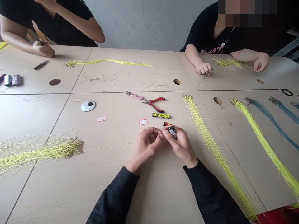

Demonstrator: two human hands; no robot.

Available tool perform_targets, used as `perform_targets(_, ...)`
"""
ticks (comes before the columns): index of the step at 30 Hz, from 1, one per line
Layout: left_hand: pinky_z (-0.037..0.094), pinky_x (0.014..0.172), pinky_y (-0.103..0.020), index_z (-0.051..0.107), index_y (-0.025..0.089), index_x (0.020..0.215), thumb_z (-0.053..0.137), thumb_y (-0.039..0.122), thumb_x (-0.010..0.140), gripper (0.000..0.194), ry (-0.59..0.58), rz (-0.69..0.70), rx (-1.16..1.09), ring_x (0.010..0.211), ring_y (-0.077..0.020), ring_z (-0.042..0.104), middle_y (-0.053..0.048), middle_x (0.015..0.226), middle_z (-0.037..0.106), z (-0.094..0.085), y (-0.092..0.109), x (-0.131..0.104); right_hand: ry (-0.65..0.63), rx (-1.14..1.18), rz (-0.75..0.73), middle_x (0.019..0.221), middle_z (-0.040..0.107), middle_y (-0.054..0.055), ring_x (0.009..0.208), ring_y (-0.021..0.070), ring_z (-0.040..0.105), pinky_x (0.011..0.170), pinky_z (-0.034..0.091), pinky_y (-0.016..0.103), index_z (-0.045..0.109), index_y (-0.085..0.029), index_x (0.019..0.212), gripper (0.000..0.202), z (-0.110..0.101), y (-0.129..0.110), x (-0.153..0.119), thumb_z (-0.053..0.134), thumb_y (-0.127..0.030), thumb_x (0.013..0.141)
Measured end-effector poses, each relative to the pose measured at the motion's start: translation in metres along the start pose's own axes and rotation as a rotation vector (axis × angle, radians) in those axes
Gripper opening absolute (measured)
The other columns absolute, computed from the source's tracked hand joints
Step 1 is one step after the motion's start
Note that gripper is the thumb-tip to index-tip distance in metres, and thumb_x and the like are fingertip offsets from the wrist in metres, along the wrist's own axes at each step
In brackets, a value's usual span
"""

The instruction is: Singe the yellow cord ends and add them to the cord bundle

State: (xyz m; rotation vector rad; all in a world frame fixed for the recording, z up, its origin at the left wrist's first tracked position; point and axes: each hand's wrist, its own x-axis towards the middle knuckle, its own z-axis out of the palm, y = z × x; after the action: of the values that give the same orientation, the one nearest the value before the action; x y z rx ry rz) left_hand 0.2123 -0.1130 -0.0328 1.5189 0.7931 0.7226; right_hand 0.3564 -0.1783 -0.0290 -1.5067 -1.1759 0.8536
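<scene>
My left hand [147, 143] is closed in a pinch, with a thin cord [107, 147] running from near it towards the yellow cord bundle [67, 148] on the left. What its fingertips grip is too small to make out. Close against them, my right hand [181, 143] is closed around a dark and silver lighter [172, 132]. Just beyond the hands lie a red lighter [166, 124], partly hidden, and a yellow lighter [161, 115]. Red-handled pliers [157, 100] and pink snips [135, 95] rest farther up the table.
Long yellow bundles [210, 137] [261, 133] and blue bundles [268, 115] stretch along the right. A white round disc [88, 106] lies at left. Across the table [98, 186], two people rest their arms near another yellow bundle [112, 62] and loose threads.
</scene>
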Motion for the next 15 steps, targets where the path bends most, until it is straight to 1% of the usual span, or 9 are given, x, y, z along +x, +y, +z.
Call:
perform_targets(5, 0.042, 0.067, -0.023, 0.063, 0.016, 0.083, 0.059, 0.03, 0.09, 0.017, 0.005, 0.012, 0.019, 0.069, -0.0109, 0.052, 0.0, 0.078, 0.064, 0.0001, 0.0004, 0.0009, 0.006, -0.009, 0.002, 0.073, 0.054, -0.001, 0.063, 0.0122, 0.045, 0.06, 0.038, 0.024, 0.062, -0.018, 0.088, 0.024, 0.0005, 0.0012, -0.0011, 0.056, -0.039, 0.097)
perform_targets(8, 0.042, 0.067, -0.024, 0.061, 0.016, 0.081, 0.058, 0.026, 0.089, 0.013, 0.017, 0.032, 0.047, 0.068, -0.0108, 0.052, 0.0, 0.076, 0.063, 0.0007, -0.0008, 0.0015, -0.005, -0.012, 0.007, 0.073, 0.053, -0.001, 0.063, 0.0122, 0.044, 0.059, 0.037, 0.025, 0.063, -0.018, 0.088, 0.025, 0.0, 0.0003, -0.0022, 0.056, -0.04, 0.097)
perform_targets(12, 0.042, 0.069, -0.025, 0.06, 0.017, 0.08, 0.057, 0.026, 0.09, 0.013, 0.008, 0.055, 0.088, 0.068, -0.0115, 0.052, 0.001, 0.075, 0.063, 0.0013, -0.0028, 0.0022, 0.007, -0.002, 0.014, 0.069, 0.049, -0.002, 0.06, 0.0113, 0.041, 0.056, 0.036, 0.025, 0.062, -0.018, 0.085, 0.025, 0.0015, 0.0019, -0.0039, 0.058, -0.04, 0.096)
perform_targets(14, 0.042, 0.071, -0.027, 0.06, 0.018, 0.081, 0.056, 0.027, 0.09, 0.014, -0.006, 0.08, 0.142, 0.068, -0.0121, 0.053, 0.001, 0.074, 0.064, 0.0013, -0.0027, 0.0024, 0.043, 0.024, 0.027, 0.067, 0.046, -0.004, 0.058, 0.0105, 0.039, 0.054, 0.035, 0.025, 0.061, -0.018, 0.087, 0.025, 0.0018, 0.004, -0.0042, 0.059, -0.042, 0.095)
perform_targets(15, 0.042, 0.073, -0.028, 0.061, 0.018, 0.081, 0.056, 0.027, 0.091, 0.014, -0.013, 0.1, 0.177, 0.068, -0.0126, 0.054, 0.0, 0.075, 0.064, 0.0013, -0.0025, 0.0024, 0.082, 0.053, 0.037, 0.065, 0.044, -0.004, 0.056, 0.0101, 0.037, 0.053, 0.034, 0.024, 0.061, -0.018, 0.088, 0.025, 0.0007, 0.0042, -0.0043, 0.06, -0.043, 0.094)
